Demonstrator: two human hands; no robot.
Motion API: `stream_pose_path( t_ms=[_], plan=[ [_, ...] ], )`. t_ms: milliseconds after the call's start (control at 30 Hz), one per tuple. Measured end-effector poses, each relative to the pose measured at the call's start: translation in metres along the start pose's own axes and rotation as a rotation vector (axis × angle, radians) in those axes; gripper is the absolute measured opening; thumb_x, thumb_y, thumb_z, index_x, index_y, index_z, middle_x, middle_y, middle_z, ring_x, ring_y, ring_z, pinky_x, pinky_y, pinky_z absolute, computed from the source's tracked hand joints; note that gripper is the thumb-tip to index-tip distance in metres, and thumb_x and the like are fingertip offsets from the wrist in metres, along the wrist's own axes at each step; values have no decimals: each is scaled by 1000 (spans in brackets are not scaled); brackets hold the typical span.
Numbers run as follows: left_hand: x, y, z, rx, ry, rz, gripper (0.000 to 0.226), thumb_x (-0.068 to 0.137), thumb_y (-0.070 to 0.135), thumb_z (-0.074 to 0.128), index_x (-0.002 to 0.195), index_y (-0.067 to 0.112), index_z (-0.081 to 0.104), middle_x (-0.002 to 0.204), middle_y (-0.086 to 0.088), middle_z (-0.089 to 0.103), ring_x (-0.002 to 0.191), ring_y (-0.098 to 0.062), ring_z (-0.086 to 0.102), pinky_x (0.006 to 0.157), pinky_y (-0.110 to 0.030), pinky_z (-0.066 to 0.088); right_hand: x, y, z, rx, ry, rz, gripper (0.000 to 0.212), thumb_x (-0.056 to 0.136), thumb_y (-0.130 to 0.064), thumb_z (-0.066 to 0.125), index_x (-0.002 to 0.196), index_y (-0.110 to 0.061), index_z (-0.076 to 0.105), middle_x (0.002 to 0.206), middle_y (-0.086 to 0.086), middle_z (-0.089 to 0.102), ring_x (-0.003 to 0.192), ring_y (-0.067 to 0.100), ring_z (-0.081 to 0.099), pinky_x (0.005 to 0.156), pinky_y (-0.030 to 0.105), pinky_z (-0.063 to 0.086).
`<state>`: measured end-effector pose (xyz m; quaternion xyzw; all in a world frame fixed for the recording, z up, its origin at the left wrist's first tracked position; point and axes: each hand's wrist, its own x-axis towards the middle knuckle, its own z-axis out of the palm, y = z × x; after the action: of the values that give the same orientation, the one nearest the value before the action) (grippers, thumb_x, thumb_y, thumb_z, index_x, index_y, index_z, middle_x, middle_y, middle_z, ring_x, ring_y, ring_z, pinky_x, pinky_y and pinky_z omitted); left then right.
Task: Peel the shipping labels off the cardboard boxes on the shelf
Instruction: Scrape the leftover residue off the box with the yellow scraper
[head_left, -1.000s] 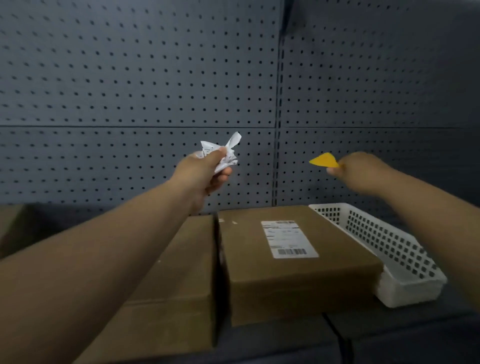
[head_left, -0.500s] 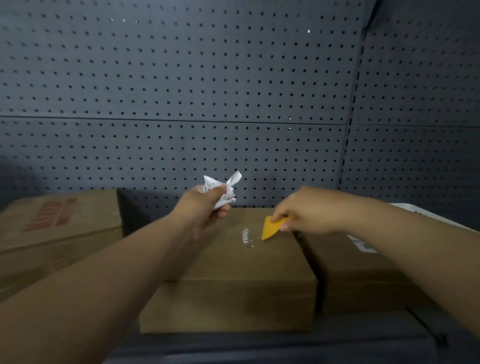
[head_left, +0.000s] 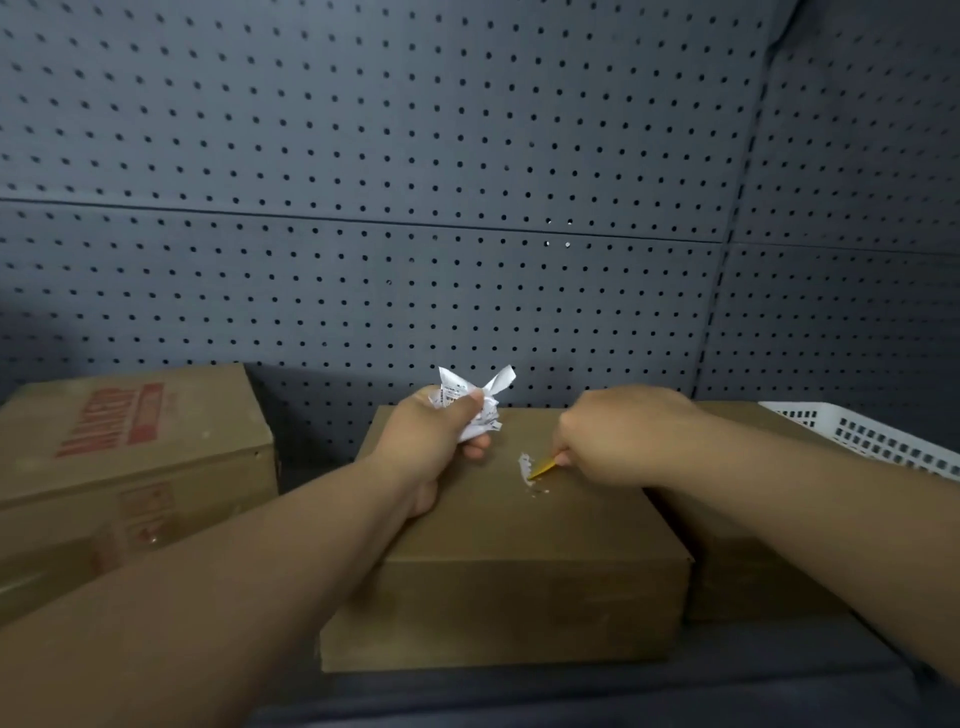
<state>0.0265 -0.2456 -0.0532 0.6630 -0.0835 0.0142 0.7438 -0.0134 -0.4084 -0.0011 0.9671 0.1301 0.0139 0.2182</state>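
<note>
The yellow scraper, pinched in the right hand, is now lowered onto label scraps on the middle cardboard box. The crumpled label is kept clenched in the left hand. Only residue seems left.

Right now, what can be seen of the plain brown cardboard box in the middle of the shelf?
The plain brown cardboard box is low, rectangular and closed, lying flat on the dark shelf. Its top bears no whole label, only small white paper scraps near the middle, where the yellow scraper pinched in the right hand meets it. The left hand, gripping a crumpled white label, is over its back left part; contact is unclear. Another brown box sits close on its right.
</note>
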Motion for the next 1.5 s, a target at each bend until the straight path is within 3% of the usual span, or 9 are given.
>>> stream_pose_path(
  t_ms=[167,267,433,633,733,900,1067,1267,1500],
  plan=[
    [-1,0,2,29,7,-16,23,95,21,57,104,1,61,67,-7,62,54,-13,54,55,-23,49,9,-10,9,-38,99,34,23,96,-24,45,77,-18,57,74,0,52,66,20,55,58,31,47],
    [-1,1,0,19,3,-16,22,95,20,57,104,0,61,68,-7,62,54,-13,54,53,-21,49,8,-7,6,4,48,24,26,97,-30,44,80,-17,58,73,-1,51,67,18,54,62,33,47],
    [3,1,-4,7,-47,-14,21,96,19,55,103,0,60,63,-6,60,48,-9,53,50,-19,49,-1,6,-9,-72,-20,-47,29,98,-38,41,105,-26,66,91,-5,62,79,16,59,57,26,41],
    [4,-1,-7,-49,-54,-18,17,96,18,55,98,2,60,59,-3,60,45,-8,54,50,-19,49,10,8,5,-55,39,-85,32,99,-41,36,111,-28,63,100,-5,64,86,18,61,63,29,47],
    [2,1,-5,-76,-55,-17,14,96,16,55,93,3,59,60,-5,59,44,-7,53,50,-18,49,3,12,5,-81,39,-130,30,99,-40,37,114,-31,62,98,-7,64,85,15,61,61,27,46],
    [4,0,-5,-39,-50,-19,14,96,17,55,94,4,60,61,-5,60,45,-8,54,48,-18,49,22,5,9,-65,99,-80,32,99,-41,35,100,-26,64,86,-2,60,76,18,59,51,24,35],
    [6,-2,-5,-47,-42,-11,15,96,18,55,96,3,59,62,-5,59,45,-8,53,48,-18,49,13,19,9,-92,61,-118,31,99,-42,36,111,-29,63,95,-6,65,84,16,63,58,26,45],
    [7,-3,-5,-5,-30,-22,19,96,20,55,101,2,61,60,-4,60,45,-9,53,47,-18,47,22,11,10,-127,95,-114,35,100,-41,33,101,-23,63,76,-3,52,64,17,51,50,25,34],
    [9,-4,-3,8,-36,-20,20,96,20,54,103,2,60,59,-4,59,44,-9,52,46,-17,47,23,10,13,-210,168,-141,35,101,-36,33,91,-17,60,70,-2,44,59,20,46,48,25,31]
  ],
)
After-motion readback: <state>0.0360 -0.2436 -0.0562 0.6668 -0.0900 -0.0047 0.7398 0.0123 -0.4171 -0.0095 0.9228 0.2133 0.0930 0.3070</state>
